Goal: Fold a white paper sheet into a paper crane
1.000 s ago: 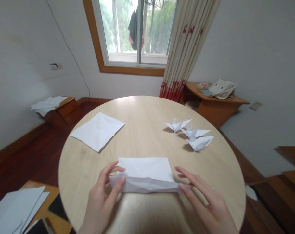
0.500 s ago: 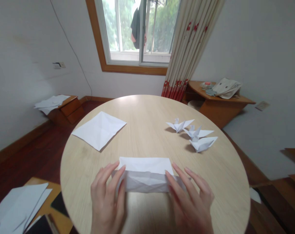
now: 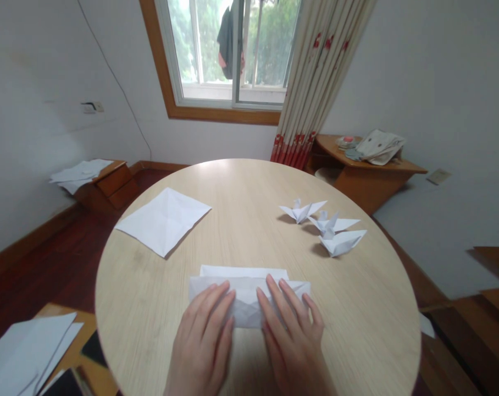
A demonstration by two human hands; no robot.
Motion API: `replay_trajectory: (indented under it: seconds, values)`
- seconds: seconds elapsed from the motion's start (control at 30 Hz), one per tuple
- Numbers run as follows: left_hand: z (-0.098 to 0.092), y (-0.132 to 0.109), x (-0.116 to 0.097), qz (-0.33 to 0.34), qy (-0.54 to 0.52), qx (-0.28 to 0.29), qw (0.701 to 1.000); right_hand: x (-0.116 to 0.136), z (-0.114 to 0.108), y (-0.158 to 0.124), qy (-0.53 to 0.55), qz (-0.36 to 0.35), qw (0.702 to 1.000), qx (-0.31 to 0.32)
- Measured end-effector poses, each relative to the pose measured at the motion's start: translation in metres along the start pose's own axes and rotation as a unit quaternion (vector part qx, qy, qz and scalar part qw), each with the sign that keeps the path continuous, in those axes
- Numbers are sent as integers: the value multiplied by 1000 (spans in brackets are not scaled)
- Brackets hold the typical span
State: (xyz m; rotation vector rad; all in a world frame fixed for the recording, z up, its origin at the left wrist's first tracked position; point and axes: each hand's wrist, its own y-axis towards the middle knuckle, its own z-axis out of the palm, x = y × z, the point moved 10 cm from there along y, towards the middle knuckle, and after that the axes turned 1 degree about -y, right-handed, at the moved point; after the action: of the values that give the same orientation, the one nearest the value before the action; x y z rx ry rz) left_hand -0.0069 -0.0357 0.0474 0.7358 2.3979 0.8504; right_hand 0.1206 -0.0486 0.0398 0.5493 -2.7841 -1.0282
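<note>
A white sheet of paper [image 3: 243, 280], folded over into a long strip, lies near the front of the round wooden table [image 3: 253, 187]. My left hand [image 3: 204, 341] lies flat on the left half of the fold, fingers stretched out and together. My right hand [image 3: 290, 335] lies flat on the right half, fingers pointing away from me. Both hands press the folded layer down side by side at its middle. Neither hand grips anything.
A creased square sheet [image 3: 164, 220] lies at the table's left. Three folded paper birds [image 3: 323, 225] stand at the right. Loose sheets [image 3: 22, 352] lie on a low surface at the lower left. A wooden side table [image 3: 369, 170] stands by the curtain.
The near edge of the sheet has been folded further up over the far part. Both hands moved inward from the strip's ends to its middle and flattened onto it.
</note>
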Motion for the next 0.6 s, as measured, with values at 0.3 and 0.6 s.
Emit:
replay_trajectory:
  seconds: [0.3, 0.6]
  values:
    - [31, -7, 5, -5, 18, 88, 996, 4, 21, -5, 35, -16, 998, 41]
    - [53, -19, 13, -13, 53, 145, 988, 3, 42, -18, 67, 1, 992, 108]
